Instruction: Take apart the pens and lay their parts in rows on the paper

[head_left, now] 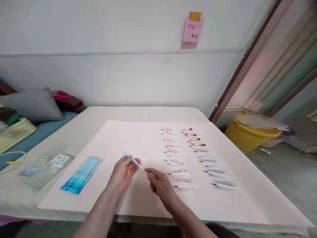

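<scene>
My left hand (123,172) and my right hand (159,183) hold one thin light-blue pen (135,161) between them, over the pink paper sheet (138,138). The left fingers pinch its upper barrel, and the right fingertips pinch its lower end. To the left lies a neat bundle of several blue pens (81,174). To the right, two columns of small pen parts (195,155) are laid out in rows: white refills with clear, pinkish and brown caps.
The sheet covers a beige table (81,125). A clear plastic package (49,163) lies at the left. Beyond it are a grey cushion (34,104) and a blue mat. A yellow bucket (250,132) stands on the floor right. A pink note (192,29) hangs on the wall.
</scene>
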The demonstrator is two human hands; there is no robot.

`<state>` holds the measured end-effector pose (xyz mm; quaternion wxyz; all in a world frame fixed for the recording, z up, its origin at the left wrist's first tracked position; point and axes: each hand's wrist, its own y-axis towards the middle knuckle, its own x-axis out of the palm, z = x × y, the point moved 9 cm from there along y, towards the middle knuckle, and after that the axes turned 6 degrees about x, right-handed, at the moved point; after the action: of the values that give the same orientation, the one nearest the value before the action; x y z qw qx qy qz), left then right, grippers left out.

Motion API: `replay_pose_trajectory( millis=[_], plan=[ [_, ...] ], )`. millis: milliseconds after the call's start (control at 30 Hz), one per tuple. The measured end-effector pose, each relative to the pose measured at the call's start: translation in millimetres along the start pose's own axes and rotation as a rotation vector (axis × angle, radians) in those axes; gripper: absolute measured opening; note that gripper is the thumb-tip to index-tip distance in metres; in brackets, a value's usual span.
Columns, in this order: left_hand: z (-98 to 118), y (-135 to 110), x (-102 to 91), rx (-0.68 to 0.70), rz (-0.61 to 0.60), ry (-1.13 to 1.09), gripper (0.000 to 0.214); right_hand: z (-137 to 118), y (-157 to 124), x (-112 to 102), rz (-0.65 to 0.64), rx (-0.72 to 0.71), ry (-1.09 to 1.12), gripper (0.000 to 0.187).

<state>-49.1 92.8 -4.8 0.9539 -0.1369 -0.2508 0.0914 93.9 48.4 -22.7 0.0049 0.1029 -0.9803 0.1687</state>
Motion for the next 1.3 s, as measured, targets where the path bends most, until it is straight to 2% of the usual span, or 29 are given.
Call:
replay_pose_trajectory(
  millis=[267,367,500,600,700,900,1067,1300],
  plan=[
    [23.1,16.7,-50.1,0.094,0.298,-0.180,0.009,-0.3,1.4,-6.3,0.021,-0.016,0.002,0.037],
    [12.5,14.1,-38.4,0.018,0.207,-0.097,0.006,0.6,2.8,-8.6,0.033,-0.013,0.001,0.038],
    [-29.7,-3.4,-1.6,-0.187,-0.011,0.018,0.006,1.6,5.6,-10.1,0.056,-0.014,-0.008,0.041],
    [-45.0,-10.1,11.1,-0.202,-0.060,0.019,0.010,1.9,7.4,-12.8,0.088,-0.033,-0.010,0.041],
    [-38.1,-3.9,4.6,-0.134,-0.005,-0.030,0.008,1.4,7.5,-14.4,0.094,-0.039,-0.009,0.040],
    [-15.1,16.2,-29.5,-0.078,0.224,-0.213,0.005,-2.6,3.5,-12.9,0.062,-0.021,-0.072,0.038],
    [-8.8,21.1,-36.1,-0.051,0.245,-0.250,0.004,-2.4,2.9,-12.1,0.073,-0.035,-0.134,0.036],
    [-10.7,18.9,-32.9,-0.075,0.227,-0.212,0.003,-1.5,4.1,-8.1,0.065,-0.045,-0.158,0.036]
  ],
)
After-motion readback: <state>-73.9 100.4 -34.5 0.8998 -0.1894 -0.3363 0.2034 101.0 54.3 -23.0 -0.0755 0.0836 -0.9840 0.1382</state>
